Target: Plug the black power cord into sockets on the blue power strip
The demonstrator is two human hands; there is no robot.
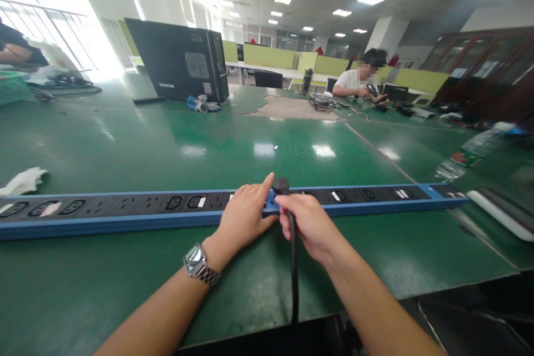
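Observation:
A long blue power strip with black sockets of several shapes lies across the table. My left hand straddles its middle, gripping it with the thumb on the near side and the fingers over the top. Close beside it, my right hand is closed on a black plug. The plug is over the strip near a blue section; whether its pins sit in a socket is hidden. From the plug a black power cord hangs down past the table's near edge.
On the green table are a computer tower, gloves, a white glove-like cloth, a plastic bottle and a dark, white-edged object. A person handles something at the far right; another person's arm shows far left.

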